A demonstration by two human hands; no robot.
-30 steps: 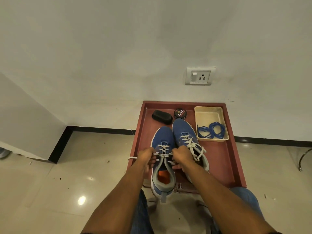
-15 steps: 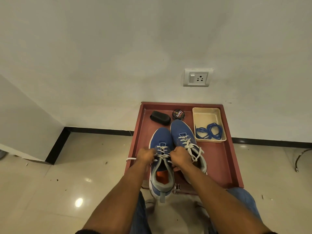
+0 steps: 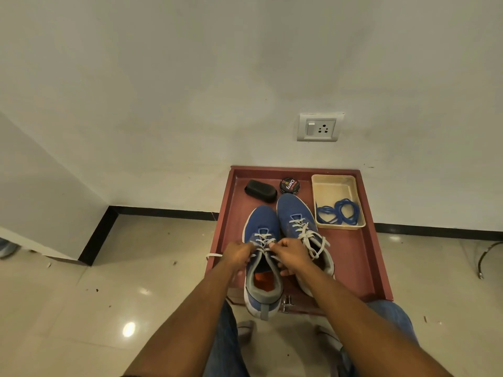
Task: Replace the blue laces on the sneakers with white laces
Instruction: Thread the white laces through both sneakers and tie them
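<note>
Both the left hand [image 3: 237,254] and right hand [image 3: 292,254] are pinching the white laces [image 3: 261,242] on the left sneaker [image 3: 262,257], beyond which a polish tin [image 3: 290,185] is showing the word "Cherry".

Two blue sneakers, the left one [image 3: 262,227] and the right one [image 3: 294,213], have white soles, grey collars and white laces [image 3: 307,235], and the left one shows an orange insole [image 3: 262,280]. They sit on a dark red tray [image 3: 353,257] along with a cream dish [image 3: 336,191] holding coiled blue laces [image 3: 339,213], a black brush [image 3: 260,191] and a black tin [image 3: 290,185] with white lettering. The wall [image 3: 190,77] is plain white with a black skirting band [image 3: 163,212] and a white socket [image 3: 319,127], and the floor [image 3: 81,308] is glossy beige tile.
</note>
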